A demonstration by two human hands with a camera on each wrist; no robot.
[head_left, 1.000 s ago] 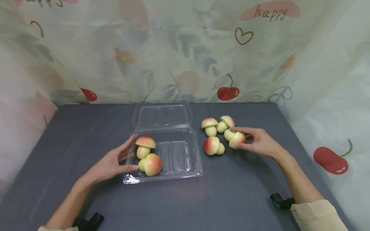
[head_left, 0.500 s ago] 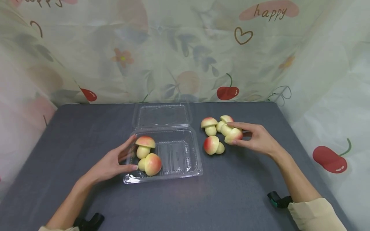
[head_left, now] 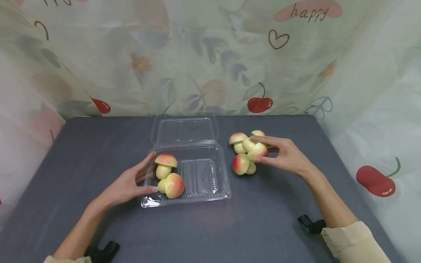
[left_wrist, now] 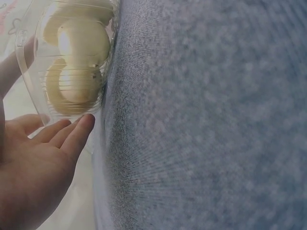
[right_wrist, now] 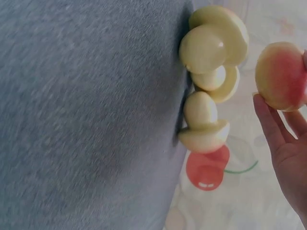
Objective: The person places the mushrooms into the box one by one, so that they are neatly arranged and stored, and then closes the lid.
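A clear plastic clamshell container (head_left: 200, 179) lies on the table with its lid (head_left: 185, 130) folded back. Two mushroom-shaped pieces with red-blushed caps, one (head_left: 166, 160) behind the other (head_left: 175, 185), lie along its left side. My left hand (head_left: 126, 184) rests at the container's left end, fingers nearly straight and thumb apart, as the left wrist view shows beside the clear wall (left_wrist: 29, 72). Between thumb and fingers my right hand (head_left: 284, 155) pinches another mushroom-shaped piece (head_left: 258, 150), raised off the table in the right wrist view, red cap (right_wrist: 283, 76) toward the camera.
Three more mushroom-shaped pieces stay right of the container: one at back left (head_left: 238, 138), one behind the held piece (head_left: 258, 133), one in front (head_left: 241, 164). The dark grey table (head_left: 210, 233) meets a printed curtain (head_left: 197, 54) at its back edge.
My right hand has lifted its mushroom-shaped piece and carried it left, over the others on the table. The left hand and container have stayed in place.
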